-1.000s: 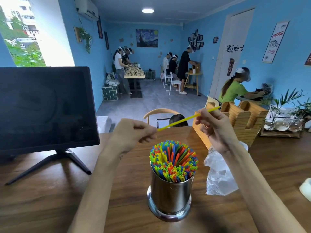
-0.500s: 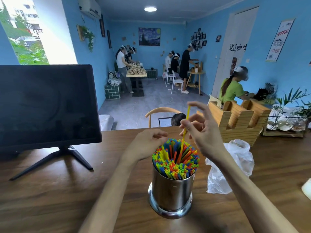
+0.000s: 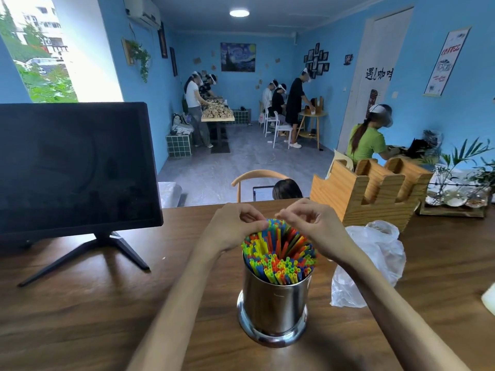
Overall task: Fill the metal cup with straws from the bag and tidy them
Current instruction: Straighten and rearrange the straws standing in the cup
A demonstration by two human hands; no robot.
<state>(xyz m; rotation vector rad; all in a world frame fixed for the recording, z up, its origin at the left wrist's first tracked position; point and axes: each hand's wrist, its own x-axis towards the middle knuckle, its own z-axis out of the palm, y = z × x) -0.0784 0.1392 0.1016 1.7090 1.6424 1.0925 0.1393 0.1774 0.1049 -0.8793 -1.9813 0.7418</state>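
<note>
Straws (image 3: 280, 259) in metal cup (image 3: 276, 307); both hands' fingertips apparently touching far tips.

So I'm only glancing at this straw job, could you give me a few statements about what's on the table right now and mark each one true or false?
1. The metal cup is packed with coloured straws. True.
2. The cup lies on its side. False: it stands upright on the wooden table.
3. Both hands are at the straw tops, the left hand and the right hand. True.
4. The plastic bag lies left of the cup. False: it lies to the cup's right.
5. The monitor screen shows a bright picture. False: it is dark.
</note>
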